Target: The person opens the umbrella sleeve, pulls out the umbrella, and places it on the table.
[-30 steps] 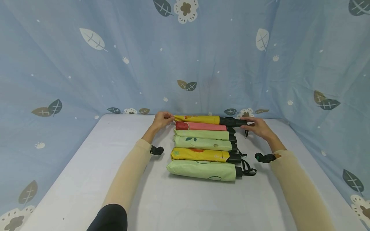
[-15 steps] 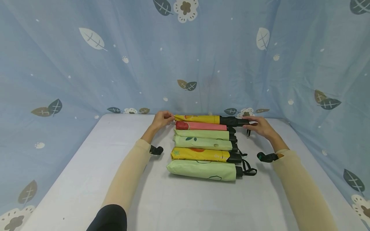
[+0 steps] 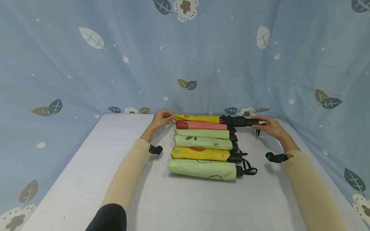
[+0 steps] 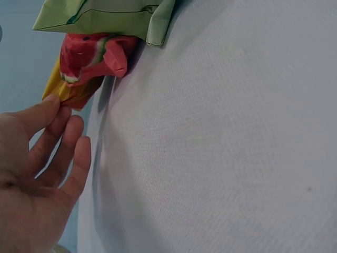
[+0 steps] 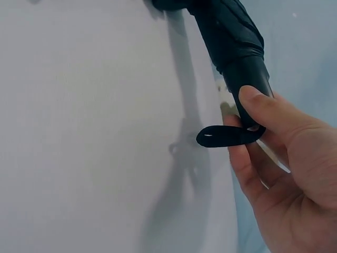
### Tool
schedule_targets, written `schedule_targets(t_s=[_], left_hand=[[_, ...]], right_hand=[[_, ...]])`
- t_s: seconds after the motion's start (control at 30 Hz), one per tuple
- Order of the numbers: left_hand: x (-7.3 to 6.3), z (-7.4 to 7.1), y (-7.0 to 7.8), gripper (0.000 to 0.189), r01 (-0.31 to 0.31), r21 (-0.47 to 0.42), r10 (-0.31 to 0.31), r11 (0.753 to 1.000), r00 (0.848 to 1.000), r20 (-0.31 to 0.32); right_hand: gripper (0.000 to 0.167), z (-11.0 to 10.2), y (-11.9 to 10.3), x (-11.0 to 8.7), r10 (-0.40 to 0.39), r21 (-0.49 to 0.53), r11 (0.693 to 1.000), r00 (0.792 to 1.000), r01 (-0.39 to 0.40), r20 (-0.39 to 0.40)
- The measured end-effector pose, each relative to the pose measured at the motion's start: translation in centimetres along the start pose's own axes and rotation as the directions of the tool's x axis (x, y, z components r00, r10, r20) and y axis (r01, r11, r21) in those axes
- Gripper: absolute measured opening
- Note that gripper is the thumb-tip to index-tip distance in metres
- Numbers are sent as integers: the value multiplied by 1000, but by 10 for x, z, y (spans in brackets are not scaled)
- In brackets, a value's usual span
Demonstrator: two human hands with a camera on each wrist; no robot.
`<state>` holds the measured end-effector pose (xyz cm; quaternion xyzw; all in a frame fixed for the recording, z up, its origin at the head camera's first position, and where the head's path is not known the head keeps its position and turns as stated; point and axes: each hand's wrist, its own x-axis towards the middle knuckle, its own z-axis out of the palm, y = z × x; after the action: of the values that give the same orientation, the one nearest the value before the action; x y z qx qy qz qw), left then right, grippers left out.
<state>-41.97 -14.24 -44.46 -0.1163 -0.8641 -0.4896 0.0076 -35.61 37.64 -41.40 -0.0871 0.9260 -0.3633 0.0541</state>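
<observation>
Six folded umbrellas [image 3: 203,143] lie side by side on a white counter [image 3: 185,205], and at 12 o'clock of the row is a yellow umbrella [image 3: 214,119]. Left to right, it runs from a crumpled yellow tip [image 4: 56,84] with orange patterning, through a flatter yellow stretch, to a black folded section [image 3: 237,121] and a dark handle [image 5: 246,73] at its 3 o'clock end, where a black strap [image 5: 221,136] loops out. Thin reddish lines show where yellow meets black. On its 6 o'clock side lies a pink umbrella [image 3: 206,125] with a watermelon print at the left end.

At 10 o'clock of the row, the left hand [image 3: 160,119] pinches the yellow tip with thumb and forefinger, other fingers loosely curved and clear; the left forearm [image 3: 124,176] points to 1 o'clock. At 2 o'clock, the right hand [image 3: 272,126] grips the handle between thumb and fingers, the right forearm [image 3: 312,189] pointing to 11 o'clock.

Marks near the black end of the second yellow umbrella [image 3: 199,154] are too small to read.
</observation>
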Motion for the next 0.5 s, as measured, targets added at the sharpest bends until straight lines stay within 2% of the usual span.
schedule_targets(t_s=[0.27, 0.5], left_hand=[[1, -1, 1, 22, -6, -20, 6, 1000, 1000, 4], [-1, 1, 0, 22, 11, -17, -10, 1000, 1000, 10]], right_hand=[[62, -8, 14, -7, 18, -48, 999, 999, -20, -33], [56, -7, 25, -8, -21, -54, 998, 998, 17, -61]])
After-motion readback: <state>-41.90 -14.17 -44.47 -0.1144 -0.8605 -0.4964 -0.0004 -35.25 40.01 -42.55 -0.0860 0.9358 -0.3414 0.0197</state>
